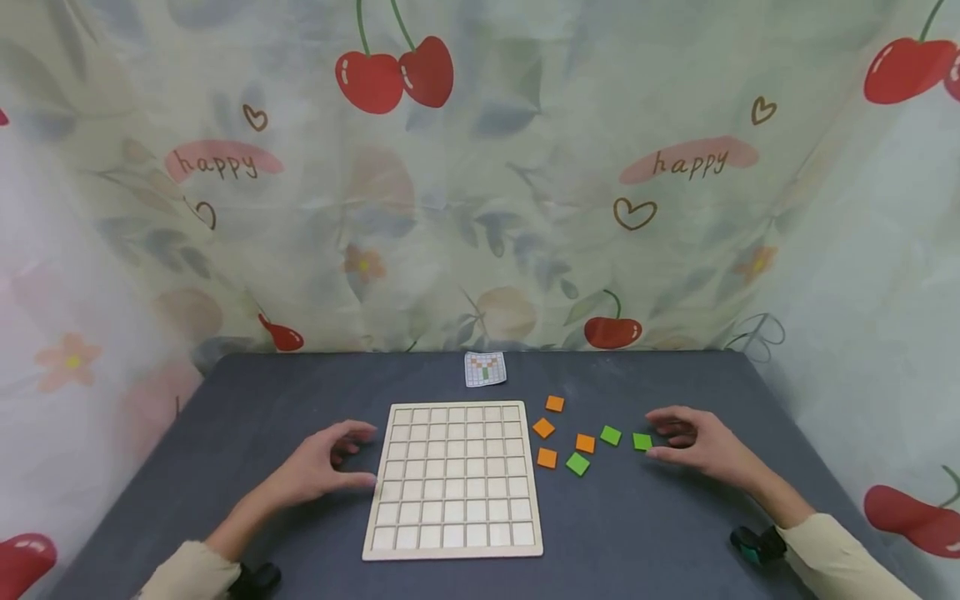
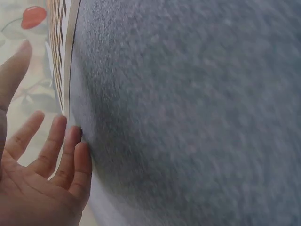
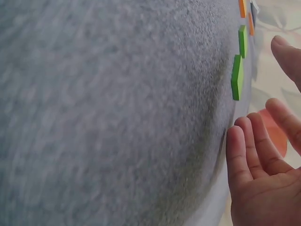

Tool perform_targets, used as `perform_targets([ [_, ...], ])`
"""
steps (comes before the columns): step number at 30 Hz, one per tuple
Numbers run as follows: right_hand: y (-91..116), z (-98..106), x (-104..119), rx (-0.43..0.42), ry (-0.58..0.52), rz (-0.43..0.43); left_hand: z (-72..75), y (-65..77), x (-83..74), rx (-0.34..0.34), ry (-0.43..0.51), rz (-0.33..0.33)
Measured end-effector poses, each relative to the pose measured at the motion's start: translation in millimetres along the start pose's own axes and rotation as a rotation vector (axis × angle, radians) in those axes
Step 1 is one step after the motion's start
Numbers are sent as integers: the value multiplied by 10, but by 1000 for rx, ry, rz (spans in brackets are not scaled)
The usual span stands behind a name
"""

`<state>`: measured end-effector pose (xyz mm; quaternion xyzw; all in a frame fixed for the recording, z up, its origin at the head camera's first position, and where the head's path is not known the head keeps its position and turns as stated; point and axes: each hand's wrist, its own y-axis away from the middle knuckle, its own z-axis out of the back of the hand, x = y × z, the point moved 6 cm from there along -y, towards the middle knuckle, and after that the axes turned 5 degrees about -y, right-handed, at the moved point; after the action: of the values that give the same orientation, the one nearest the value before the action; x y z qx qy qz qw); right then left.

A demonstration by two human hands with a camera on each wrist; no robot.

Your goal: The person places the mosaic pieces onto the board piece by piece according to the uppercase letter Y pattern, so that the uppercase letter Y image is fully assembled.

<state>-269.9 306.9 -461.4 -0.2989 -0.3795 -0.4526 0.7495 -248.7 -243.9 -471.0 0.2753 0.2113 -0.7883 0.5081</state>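
A pale wooden grid board [image 1: 453, 553] of square cells lies on the dark table. Close to its left edge is my left hand [image 1: 318, 467], fingers spread and holding nothing; whether the thumb touches the rim I cannot tell. My right hand [image 1: 708, 447] rests at the right with thumb and fingers apart, around the nearest green tile [image 1: 642, 442] but not gripping it. Two more green tiles, one farther back [image 1: 611, 435] and one nearer [image 1: 577, 464], lie between it and the board. Several orange tiles [image 1: 547, 457] sit beside the board's right edge. In the right wrist view, green tiles [image 3: 237, 77] stand beyond the fingertips.
A small printed pattern card [image 1: 485, 369] lies at the table's back, behind the board. Patterned cloth [image 1: 480, 183] hangs behind the table and at both sides. Dark straps with devices [image 1: 757, 546] sit at the wrists. The dark table top [image 1: 630, 533] extends in front of the tiles.
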Motion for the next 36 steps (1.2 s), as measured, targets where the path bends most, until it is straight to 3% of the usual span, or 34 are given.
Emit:
perform_targets([
  [7,-75,-39,-28,0,55,8,-89,-79,-50,35,-35,-37],
  [17,-113,-89,-79,-20,130,14,-127,-76,-85,45,-49,-53],
  [26,-112,-102,-57,-23,147,49,-140,-88,-123,22,-97,-70],
  [36,-118,-110,-38,-20,144,84,-149,-102,-84,41,-101,-62],
])
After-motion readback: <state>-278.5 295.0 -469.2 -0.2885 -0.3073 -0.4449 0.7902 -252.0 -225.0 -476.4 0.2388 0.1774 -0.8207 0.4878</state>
